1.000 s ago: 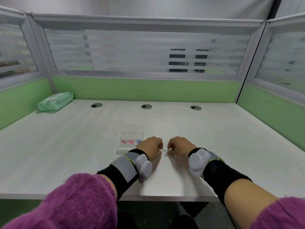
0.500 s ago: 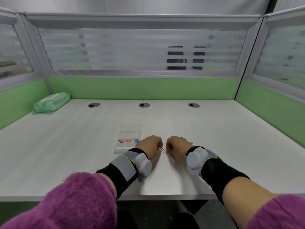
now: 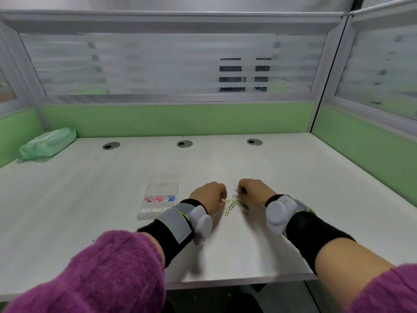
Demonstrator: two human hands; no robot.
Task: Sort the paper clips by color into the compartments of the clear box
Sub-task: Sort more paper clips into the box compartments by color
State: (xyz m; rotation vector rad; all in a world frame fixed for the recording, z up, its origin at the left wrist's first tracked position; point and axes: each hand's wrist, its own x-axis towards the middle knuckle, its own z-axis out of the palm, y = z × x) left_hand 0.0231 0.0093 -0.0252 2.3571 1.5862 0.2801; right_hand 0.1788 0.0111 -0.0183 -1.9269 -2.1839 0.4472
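Yellow and green paper clips [image 3: 234,203] are scattered between the curled left hand [image 3: 208,195] and right hand [image 3: 253,192], towards the worktop's [image 3: 90,199] front edge; any pinch cannot be told. The clear box [image 3: 146,214] is set nearest the left hand.

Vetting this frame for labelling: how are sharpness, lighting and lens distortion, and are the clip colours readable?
Head view: the wide-angle lens bows the partition rails and desk edge; lighting is soft and even, faint shadows beside the left hand and right hand; no glare on the clear box; loose paper clips are tiny and slightly soft, yet yellow and green read.
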